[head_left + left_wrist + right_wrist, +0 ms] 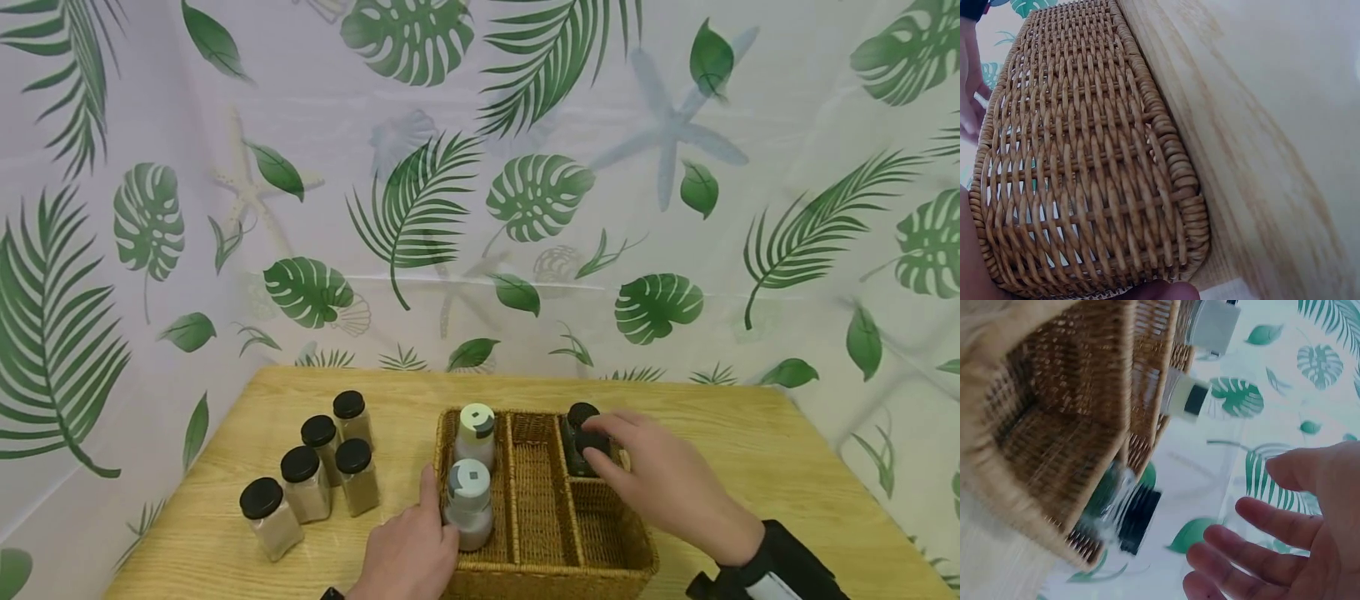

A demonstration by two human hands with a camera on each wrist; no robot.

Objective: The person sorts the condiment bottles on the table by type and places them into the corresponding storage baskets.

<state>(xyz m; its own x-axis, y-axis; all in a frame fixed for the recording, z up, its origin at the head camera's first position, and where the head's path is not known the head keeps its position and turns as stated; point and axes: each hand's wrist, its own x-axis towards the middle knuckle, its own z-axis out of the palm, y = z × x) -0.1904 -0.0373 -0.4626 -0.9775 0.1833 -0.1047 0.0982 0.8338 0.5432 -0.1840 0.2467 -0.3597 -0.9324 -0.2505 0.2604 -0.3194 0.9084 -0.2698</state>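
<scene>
While left hand [412, 546] holds wicker basket [555, 583] at left front corner, index finger extended along outer wall, right hand [663, 475] is positioned at two dark jars [582, 414] in right rear compartment. Right fingers spread apart, gripping nothing; contact with lids uncertain owing to blur. Two pale-capped bottles [470, 512] upright in left compartment, one behind other. Five black-lidded jars [307, 492] on wooden table [720, 425], left of basket.

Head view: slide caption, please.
Left hand touching a divided wicker basket, right hand at its black-lidded jars; five square jars stand left.
</scene>
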